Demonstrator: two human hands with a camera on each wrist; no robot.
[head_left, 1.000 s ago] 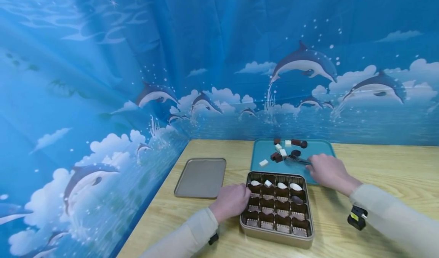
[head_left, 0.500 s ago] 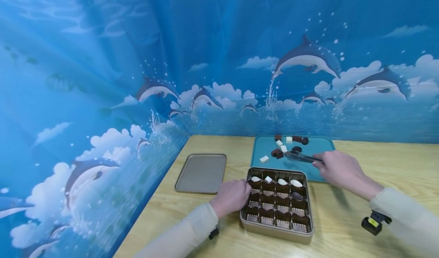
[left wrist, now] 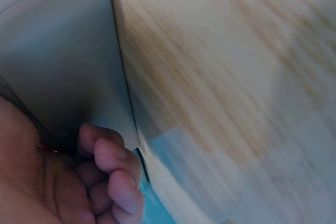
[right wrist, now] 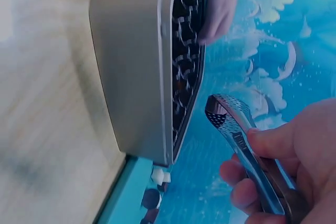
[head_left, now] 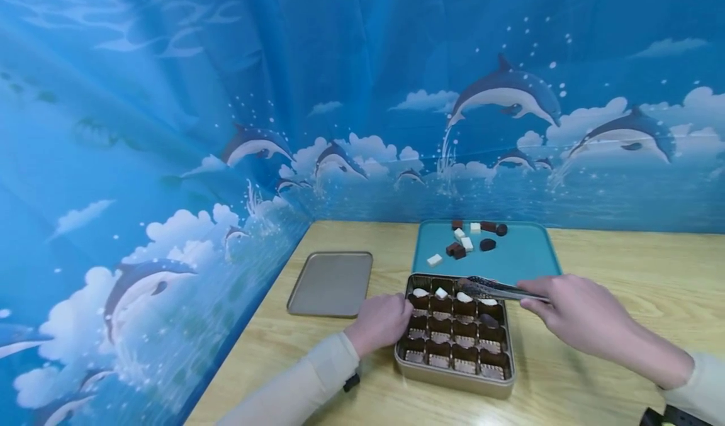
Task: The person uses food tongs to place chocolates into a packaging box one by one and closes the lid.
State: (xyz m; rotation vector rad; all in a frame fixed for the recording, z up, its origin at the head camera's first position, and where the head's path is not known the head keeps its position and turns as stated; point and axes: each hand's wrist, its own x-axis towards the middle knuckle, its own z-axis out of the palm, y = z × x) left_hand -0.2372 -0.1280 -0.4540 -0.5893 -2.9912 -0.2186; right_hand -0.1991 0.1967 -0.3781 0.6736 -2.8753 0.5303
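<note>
My tongs (head_left: 495,287) had just moved from the sweets (head_left: 466,244) on the far tray (head_left: 523,256) to over the box's (head_left: 453,383) far row, so they were by the cups. My right hand (head_left: 580,313) pinched them from the right; I couldn't tell what they held. My left hand (head_left: 379,322) gripped the box's left edge, fingers bent.

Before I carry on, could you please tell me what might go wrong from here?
First, the tongs hang over the back row of the box, so a low sweep might knock the white pieces there. Second, if they carry a piece, which I cannot clearly tell, it could slip out. Third, only the left grip steadies the box, at its left edge, so a bump might shift it.
</note>
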